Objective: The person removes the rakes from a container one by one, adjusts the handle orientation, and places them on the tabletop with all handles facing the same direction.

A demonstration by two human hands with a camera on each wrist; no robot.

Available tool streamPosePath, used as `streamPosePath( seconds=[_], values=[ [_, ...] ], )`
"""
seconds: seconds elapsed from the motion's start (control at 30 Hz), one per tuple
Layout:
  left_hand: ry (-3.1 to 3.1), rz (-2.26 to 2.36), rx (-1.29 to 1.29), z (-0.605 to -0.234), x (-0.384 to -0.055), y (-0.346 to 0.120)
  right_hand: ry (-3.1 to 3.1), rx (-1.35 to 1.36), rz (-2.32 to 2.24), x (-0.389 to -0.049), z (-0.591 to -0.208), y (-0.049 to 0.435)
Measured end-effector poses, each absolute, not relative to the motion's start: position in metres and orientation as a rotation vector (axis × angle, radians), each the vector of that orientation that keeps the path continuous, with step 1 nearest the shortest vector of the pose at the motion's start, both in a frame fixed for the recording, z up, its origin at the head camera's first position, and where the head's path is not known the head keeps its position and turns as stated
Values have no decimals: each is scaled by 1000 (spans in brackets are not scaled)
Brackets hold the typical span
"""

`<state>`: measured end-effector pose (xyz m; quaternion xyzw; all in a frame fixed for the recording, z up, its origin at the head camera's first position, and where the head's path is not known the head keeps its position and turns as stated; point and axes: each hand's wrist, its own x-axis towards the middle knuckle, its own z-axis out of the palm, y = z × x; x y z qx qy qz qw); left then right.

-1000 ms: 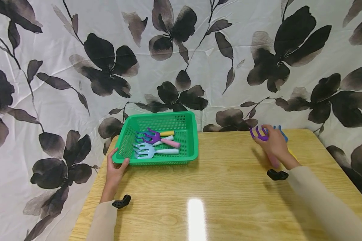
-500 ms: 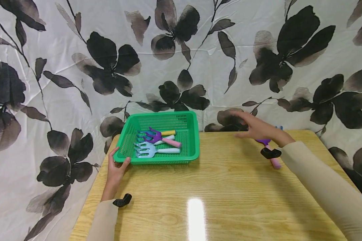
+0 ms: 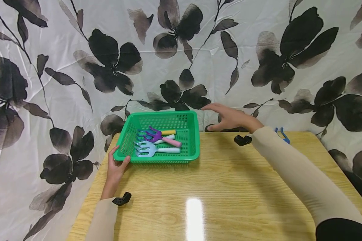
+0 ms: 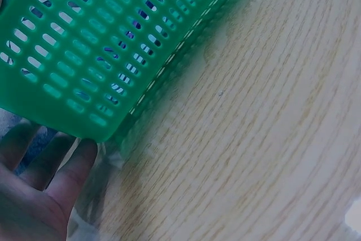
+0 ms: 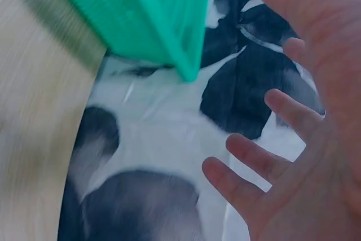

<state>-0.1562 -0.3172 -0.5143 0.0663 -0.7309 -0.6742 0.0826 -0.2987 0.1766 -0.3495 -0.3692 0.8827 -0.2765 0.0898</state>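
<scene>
A green plastic basket (image 3: 196, 137) stands at the table's back left. My left hand (image 3: 115, 172) grips its front left corner, thumb at the front rim and fingers round the side. Inside lie several toy hand rakes: a light blue rake (image 3: 169, 150) in front, a purple rake with a pink handle (image 3: 172, 143) across the middle, and a blue one with a yellow handle (image 3: 169, 132) behind. My right hand (image 3: 229, 117) hovers to the right of the basket with fingers spread, holding nothing. In the right wrist view its fingers (image 5: 228, 182) are apart from the basket.
A blue rake (image 3: 283, 136) lies at the table's back right, partly hidden by my right sleeve (image 3: 292, 167). The wooden table (image 3: 223, 197) ends at a hanging floral cloth (image 3: 223, 77) along the back.
My right hand has let go of a purple rake with a pink handle at the right and moved left towards the basket. The sleeve now covers that rake. My left hand stays at the corner.
</scene>
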Motion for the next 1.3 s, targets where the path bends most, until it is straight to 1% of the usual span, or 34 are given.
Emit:
streamPosePath(
  seconds=[0.1, 0.27, 0.5, 0.77, 1.07, 1.17, 1.3],
  values=[
    [-2186, -2011, 183, -514, -158, -318, 2582, -1127, -859, -307, -350, 157],
    [-2182, -2009, 177, -514, -159, -317, 2525, -1080, -878, -315, -352, 125],
    [-2154, -2025, 176, -517, -158, -318, 2445, -1065, -917, -326, -372, 82],
    [-2163, -1987, 152, -520, -163, -319, 2420, -1033, -792, -334, -393, 38],
    [-2126, -2038, 160, -518, -165, -318, 2267, -829, -710, -332, -410, 5],
    [-2117, -2063, 166, -515, -163, -318, 2289, -832, -648, -331, -416, -3],
    [-2130, -2058, 169, -499, -157, -312, 2294, -836, -628, -330, -421, -10]
  ],
)
